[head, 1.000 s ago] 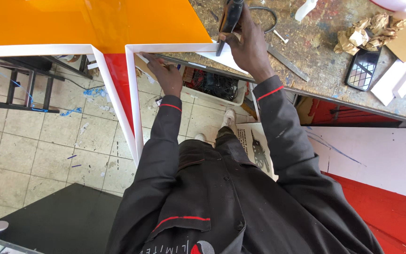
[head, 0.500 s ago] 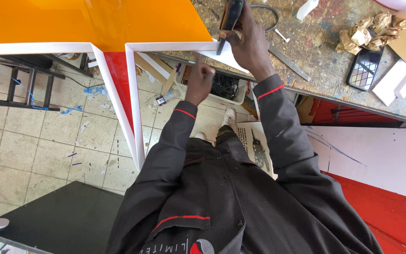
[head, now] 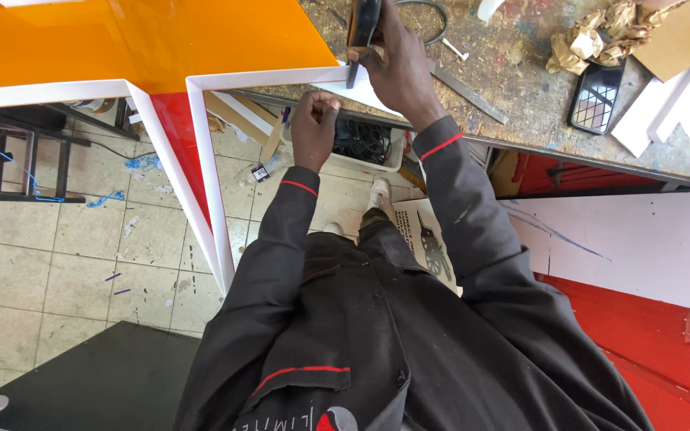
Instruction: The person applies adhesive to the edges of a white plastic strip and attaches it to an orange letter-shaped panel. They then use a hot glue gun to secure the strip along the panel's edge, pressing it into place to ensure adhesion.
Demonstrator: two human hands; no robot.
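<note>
The right hand [head: 397,68] is gripping a dark tool [head: 361,32] against the white-edged orange panel [head: 161,40]; the left hand [head: 315,128] is hanging fisted below, holding nothing visible.

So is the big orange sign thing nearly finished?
Partly. The orange face already has its white edge strip running round the corner. In hand: the right hand presses a dark tool onto the strip's end at the workbench, with the left hand fisted just below. Left to do: that end looks unfinished; how much more is out of view.

Left hand [head: 314,128] fisted; right hand [head: 397,68] gripping.
</note>
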